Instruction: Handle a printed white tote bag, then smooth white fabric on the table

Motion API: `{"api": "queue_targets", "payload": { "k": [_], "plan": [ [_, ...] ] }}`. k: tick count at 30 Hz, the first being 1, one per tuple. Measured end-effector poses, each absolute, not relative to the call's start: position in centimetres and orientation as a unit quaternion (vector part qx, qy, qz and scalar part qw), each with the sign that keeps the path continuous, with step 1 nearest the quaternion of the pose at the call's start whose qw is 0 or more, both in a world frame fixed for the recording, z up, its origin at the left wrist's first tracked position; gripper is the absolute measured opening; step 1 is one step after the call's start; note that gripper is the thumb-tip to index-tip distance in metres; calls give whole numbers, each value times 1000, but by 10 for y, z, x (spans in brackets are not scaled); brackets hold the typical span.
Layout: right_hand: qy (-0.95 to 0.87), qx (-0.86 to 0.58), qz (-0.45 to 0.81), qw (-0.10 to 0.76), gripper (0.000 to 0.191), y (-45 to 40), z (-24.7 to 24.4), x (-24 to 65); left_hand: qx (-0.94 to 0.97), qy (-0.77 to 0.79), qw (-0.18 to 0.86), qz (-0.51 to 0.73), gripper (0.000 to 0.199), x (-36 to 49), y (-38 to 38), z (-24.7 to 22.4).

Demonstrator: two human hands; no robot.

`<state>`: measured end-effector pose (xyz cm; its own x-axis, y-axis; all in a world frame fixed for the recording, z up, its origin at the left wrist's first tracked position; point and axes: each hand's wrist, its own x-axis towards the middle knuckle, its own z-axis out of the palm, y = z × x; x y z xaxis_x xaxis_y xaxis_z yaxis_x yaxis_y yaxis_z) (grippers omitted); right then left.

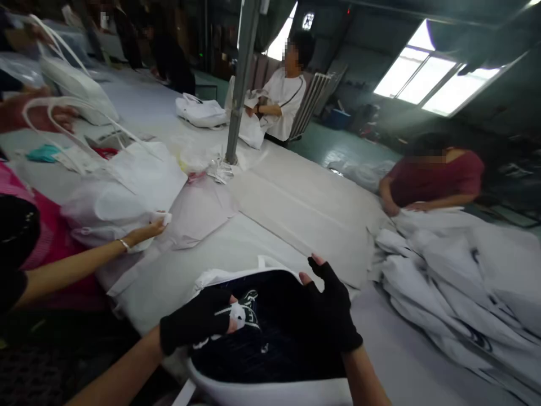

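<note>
At the near edge of a desk (380, 338), a dark-lined white bag (270, 358) gapes open; the left hand (200, 317), its grip closed, pinches a small black-and-white piece (248, 314) at the opening, while the right hand (332, 307) spreads its grip over the bag's right side.

Single head camera: positioned at the near edge of the bench (376, 344), close above, facing forward and down across it.
</note>
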<state>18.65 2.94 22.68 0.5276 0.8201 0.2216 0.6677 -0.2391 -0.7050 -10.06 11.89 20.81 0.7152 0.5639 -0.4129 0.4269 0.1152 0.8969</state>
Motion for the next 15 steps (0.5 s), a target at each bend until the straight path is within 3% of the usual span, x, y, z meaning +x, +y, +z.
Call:
{"api": "queue_targets", "payload": {
  "k": [2, 5, 9, 11, 15],
  "plan": [
    [-418, -773, 192, 437, 54, 16, 244, 174, 660, 348, 664, 46, 49, -95, 125, 210],
    [-420, -712, 352, 439, 56, -2, 254, 162, 659, 319, 679, 52, 47, -86, 127, 218],
    [-480, -597, 485, 422, 85, -11, 245, 146, 620, 281, 731, 45, 49, -80, 124, 228],
    [-534, -589, 472, 381, 91, -12, 237, 135, 609, 265, 747, 36, 50, -79, 123, 230],
    [-584, -634, 354, 363, 49, -15, 228, 122, 560, 210, 800, 47, 42, -71, 119, 233]
  ]
}}
